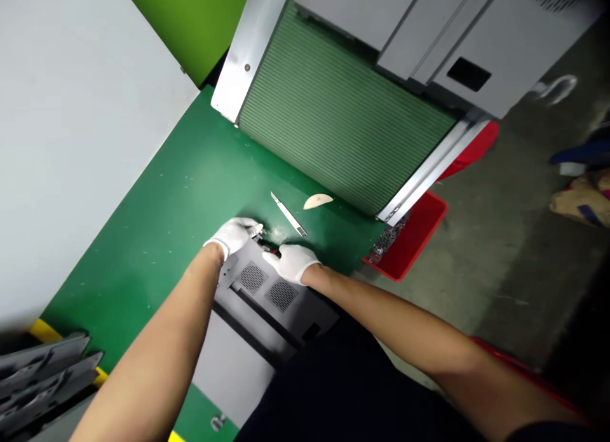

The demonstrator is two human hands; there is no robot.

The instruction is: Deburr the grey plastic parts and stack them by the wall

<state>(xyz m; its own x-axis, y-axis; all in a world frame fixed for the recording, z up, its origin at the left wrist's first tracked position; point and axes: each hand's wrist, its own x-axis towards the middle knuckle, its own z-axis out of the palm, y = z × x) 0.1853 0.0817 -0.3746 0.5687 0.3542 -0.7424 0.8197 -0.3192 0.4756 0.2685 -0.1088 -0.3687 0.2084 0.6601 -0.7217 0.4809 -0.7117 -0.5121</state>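
Observation:
My left hand [236, 234], in a white glove, is at the far left corner of a grey metal housing [248, 312] with two perforated vents. Its fingertips pinch together at the edge on something too small to name. My right hand [294, 263], gloved too, bends its fingers over the same far edge, a little to the right. Between the hands shows a small dark part [265, 244] with a bit of red; what the right fingers hold is hidden. Beyond them a utility knife [288, 214] and a pale half-round piece [318, 201] lie on the green tabletop [166, 220].
Ahead, a ribbed green conveyor belt [343, 118] carries another grey housing [429, 35]. A red bin [419, 235] with small metal parts hangs near the table's right side. Grey metal brackets [47, 378] stand at lower left, and a pale panel [86, 99] borders the left.

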